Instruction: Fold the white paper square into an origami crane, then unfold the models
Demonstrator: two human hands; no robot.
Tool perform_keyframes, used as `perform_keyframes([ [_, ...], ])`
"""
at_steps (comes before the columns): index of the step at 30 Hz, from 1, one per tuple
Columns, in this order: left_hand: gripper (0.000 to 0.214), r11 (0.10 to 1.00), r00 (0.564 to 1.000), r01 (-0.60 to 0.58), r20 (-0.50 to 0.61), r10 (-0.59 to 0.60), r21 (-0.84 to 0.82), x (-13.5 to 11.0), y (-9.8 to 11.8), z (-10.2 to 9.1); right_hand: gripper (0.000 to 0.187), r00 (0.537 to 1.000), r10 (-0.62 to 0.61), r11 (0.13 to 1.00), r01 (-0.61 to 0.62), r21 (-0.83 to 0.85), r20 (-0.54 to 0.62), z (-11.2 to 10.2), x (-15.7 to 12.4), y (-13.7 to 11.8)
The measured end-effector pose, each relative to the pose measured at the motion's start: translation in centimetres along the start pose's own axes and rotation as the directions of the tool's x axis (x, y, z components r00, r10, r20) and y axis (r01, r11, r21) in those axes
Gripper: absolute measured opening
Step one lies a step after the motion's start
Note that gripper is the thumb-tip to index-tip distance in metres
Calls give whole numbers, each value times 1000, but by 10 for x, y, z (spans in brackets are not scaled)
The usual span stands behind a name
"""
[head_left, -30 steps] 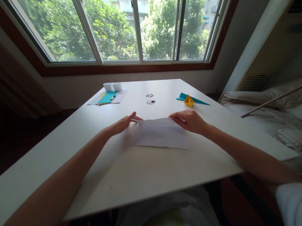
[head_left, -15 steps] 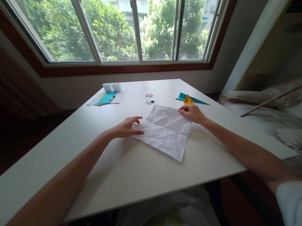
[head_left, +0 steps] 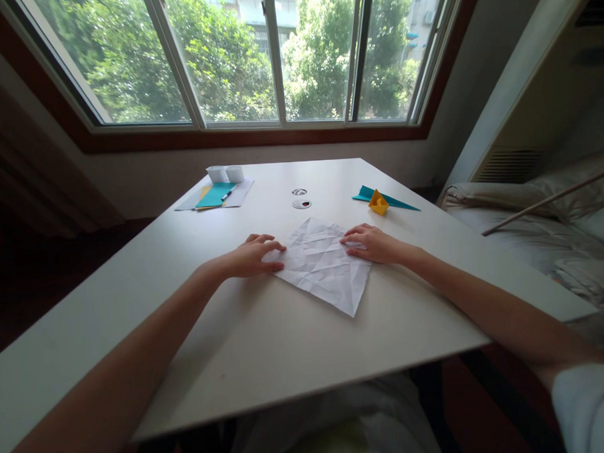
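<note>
A creased white sheet of paper [head_left: 324, 265] lies on the table with one corner pointing towards me. At its left corner is my left hand [head_left: 250, 257], thumb and fingers closed around the edge. My right hand [head_left: 375, 243] grips the opposite side, its fingertips resting on the paper and its thumb just below them. The hands partly cover both side corners. Beyond my right hand stand a small yellow folded paper boat [head_left: 378, 203] and a blue folded paper plane [head_left: 398, 203].
On the white table [head_left: 227, 350], two small white paper boxes [head_left: 226, 174] stand at the back left. Near them lie blue paper [head_left: 215, 195], yellow and white sheets and a pen [head_left: 229, 191]. Two round pieces [head_left: 302, 204] lie at the back middle. A sofa [head_left: 501, 211] is at the right.
My right hand has come down and left from the paper's far right corner to its right side. The paper has shifted slightly, and my left hand has closed in on its corner.
</note>
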State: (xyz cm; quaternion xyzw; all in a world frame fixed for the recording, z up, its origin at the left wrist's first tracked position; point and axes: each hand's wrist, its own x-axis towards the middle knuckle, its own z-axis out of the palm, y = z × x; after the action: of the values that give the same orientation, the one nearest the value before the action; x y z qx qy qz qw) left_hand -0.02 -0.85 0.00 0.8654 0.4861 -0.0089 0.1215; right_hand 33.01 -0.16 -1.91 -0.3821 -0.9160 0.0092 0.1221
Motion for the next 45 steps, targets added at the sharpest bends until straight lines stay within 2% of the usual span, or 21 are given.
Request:
perform_keyframes([
  [3, 44, 995, 995, -97, -14, 96, -18, -3, 6, -7, 24, 999, -24, 998, 21, -63, -48, -3, 0, -5],
  [5, 41, 984, 986, -157, 36, 161, -81, -7, 14, -14, 23, 998, -60, 997, 59, -50, -18, -5, 0, -11],
  [7, 41, 970, 974, -167, 125, 191, -178, -11, 23, -21, 24, 996, -85, 996, 85, 10, 22, -8, -1, -15],
  [9, 41, 961, 976, -128, 141, 166, -246, -13, 29, -26, 26, 994, -93, 994, 90, 62, 48, -9, -2, -19],
  [12, 42, 955, 988, -125, 51, 144, -271, -11, 32, -26, 33, 989, -108, 991, 99, 86, 97, -8, -2, -20],
  [16, 46, 969, 982, -163, -121, 142, -186, -3, 26, -11, 39, 984, -142, 989, 136, 64, 107, 0, 0, -23],
  [19, 62, 988, 991, -111, -92, 102, -104, 2, 22, 0, 40, 988, -130, 991, 129, 24, 82, 3, 2, -24],
  [22, 68, 999, 998, -36, -52, 35, -25, 3, 20, 5, 44, 995, -68, 998, 66, 25, 67, -4, 1, -19],
  [25, 68, 999, 999, 26, -32, -25, 32, 3, 17, 6, 57, 995, 44, 997, -48, 57, 84, -18, -3, -6],
  [28, 65, 994, 996, 85, -33, -83, 62, 4, 12, 5, 72, 970, 154, 977, -178, 118, 189, -27, -6, 9],
  [31, 62, 993, 993, 107, -51, -104, 58, 5, 9, 5, 71, 934, 212, 955, -260, 139, 289, -26, -7, 18],
  [35, 60, 997, 997, 62, -37, -63, -49, 7, 8, 2, 62, 912, 267, 932, -327, 157, 312, -18, -5, 21],
  [40, 52, 940, 997, 44, -43, -63, -339, 7, 5, 1, 66, 902, 305, 901, -377, 214, 305, -16, -4, 21],
  [45, 45, 827, 999, 39, -3, -49, -561, 8, -3, 2, 36, 923, 263, 919, -328, 216, 282, -17, -3, 24],
])
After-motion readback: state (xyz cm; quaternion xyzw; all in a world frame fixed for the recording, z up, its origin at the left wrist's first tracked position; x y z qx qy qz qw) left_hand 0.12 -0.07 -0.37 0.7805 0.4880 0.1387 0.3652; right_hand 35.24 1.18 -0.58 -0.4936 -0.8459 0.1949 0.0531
